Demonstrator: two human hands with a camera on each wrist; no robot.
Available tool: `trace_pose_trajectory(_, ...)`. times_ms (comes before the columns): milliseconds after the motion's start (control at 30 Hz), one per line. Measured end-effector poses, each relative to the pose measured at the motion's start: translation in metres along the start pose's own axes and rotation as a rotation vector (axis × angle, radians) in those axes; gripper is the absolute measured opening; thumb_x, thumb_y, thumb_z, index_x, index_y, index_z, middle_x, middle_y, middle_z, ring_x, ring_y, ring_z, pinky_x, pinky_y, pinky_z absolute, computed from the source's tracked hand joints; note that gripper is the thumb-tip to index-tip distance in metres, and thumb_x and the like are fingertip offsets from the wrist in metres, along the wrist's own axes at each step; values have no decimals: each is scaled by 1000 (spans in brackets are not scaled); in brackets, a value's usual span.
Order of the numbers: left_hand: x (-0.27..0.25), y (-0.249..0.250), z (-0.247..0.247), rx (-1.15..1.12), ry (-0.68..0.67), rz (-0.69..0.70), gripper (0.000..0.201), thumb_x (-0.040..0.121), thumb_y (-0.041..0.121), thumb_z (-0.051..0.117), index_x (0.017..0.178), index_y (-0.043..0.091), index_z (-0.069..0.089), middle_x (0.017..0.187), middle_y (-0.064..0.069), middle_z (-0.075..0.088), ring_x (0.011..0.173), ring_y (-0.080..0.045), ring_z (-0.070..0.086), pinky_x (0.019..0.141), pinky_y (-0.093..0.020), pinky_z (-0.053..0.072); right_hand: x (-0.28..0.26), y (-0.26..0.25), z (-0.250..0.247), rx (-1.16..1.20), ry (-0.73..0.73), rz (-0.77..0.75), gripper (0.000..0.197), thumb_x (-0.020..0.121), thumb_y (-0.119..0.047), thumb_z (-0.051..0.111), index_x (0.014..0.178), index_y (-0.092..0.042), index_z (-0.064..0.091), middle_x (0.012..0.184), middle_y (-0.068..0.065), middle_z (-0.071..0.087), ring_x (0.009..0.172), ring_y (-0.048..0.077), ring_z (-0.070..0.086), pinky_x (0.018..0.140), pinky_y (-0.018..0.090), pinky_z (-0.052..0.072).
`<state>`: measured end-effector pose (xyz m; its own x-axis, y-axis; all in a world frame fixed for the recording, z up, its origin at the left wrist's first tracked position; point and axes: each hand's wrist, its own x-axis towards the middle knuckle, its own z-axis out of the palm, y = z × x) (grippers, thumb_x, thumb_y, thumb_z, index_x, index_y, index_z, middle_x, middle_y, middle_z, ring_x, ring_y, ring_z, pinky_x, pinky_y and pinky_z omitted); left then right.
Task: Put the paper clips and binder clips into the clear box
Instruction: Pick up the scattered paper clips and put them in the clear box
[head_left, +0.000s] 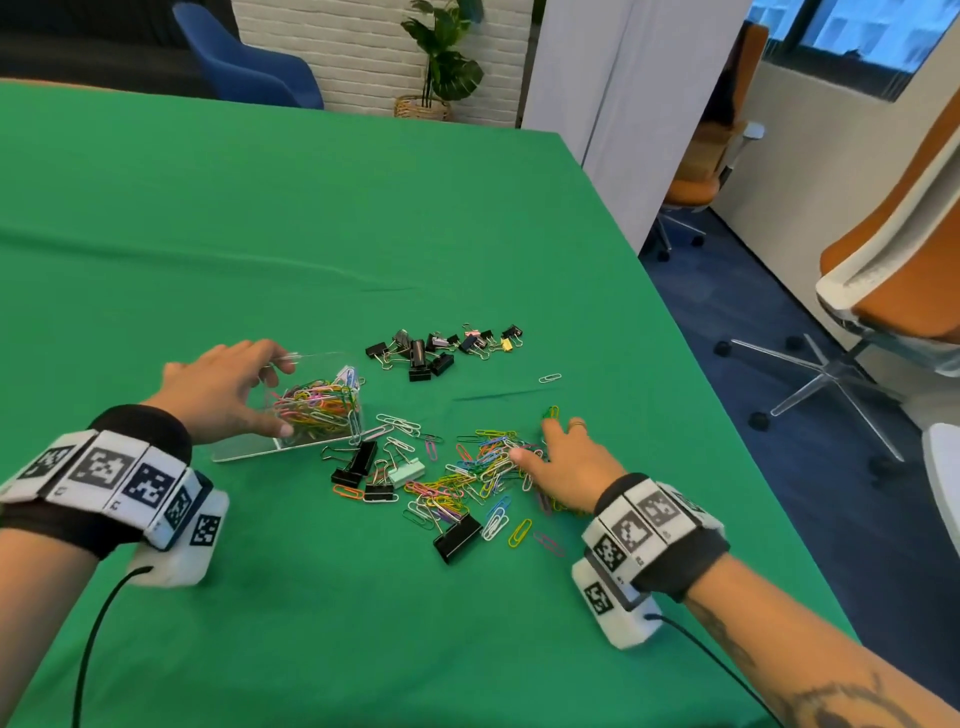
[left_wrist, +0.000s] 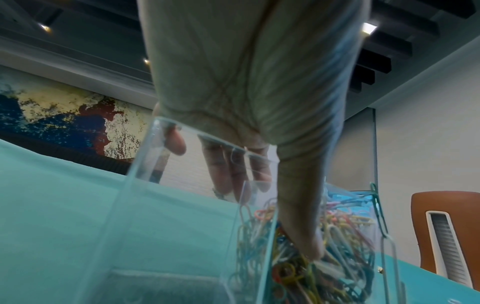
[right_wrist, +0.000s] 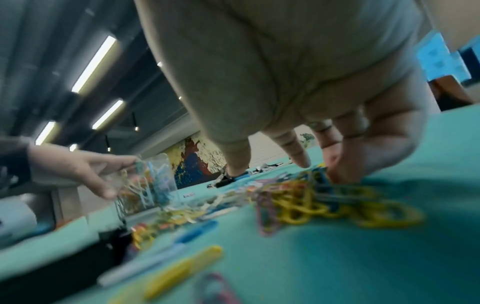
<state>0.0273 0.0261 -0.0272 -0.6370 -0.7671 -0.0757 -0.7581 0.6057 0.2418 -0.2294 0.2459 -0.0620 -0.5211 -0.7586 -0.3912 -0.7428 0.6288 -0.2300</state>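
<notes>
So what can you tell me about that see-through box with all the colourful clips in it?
The clear box looks like hard transparent plastic with straight walls and an open top. It sits on the green table, apparently tipped toward the loose clips. Inside is a tangle of coloured paper clips, filling much of it. The left hand holds it, thumb on the near wall and fingers over the rim. A flat clear piece, maybe its lid, lies beside it.

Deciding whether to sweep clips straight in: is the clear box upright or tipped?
Tipped. The left hand holds the clear box tilted, its mouth facing the paper clips on the table.
</notes>
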Motion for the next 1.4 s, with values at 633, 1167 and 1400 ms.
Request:
trace_pose_trajectory(633,-2,3,0,3,-2,-12,64,64,44,77,117,27,45,112,7,55,108,-15,48,88,-38,33,29,15,-35,-442,-175,-630,101,62,-74,43,147,-33,5,158,2,0,144,21,7,116,45,20)
trace_pose_trajectory(1167,-3,4,-1,28,10,-12,66,63,46,77,117,28,45,111,7,55,108,-15,49,89,-38,33,26,-3,-10,-626,-78,-702,29,96,-16,38,122,-2,38,117,15,49,88,33,58,62,37,36)
trace_pose_trajectory(1400,-5,7,-2,18,6,-16,66,64,45,76,119,27,45,113,8,54,110,-15,46,93,-39,32,21,0,-28,-317,-10,-584,23,100,-24,30,108,-7,42,93,5,50,78,23,51,72,33,44)
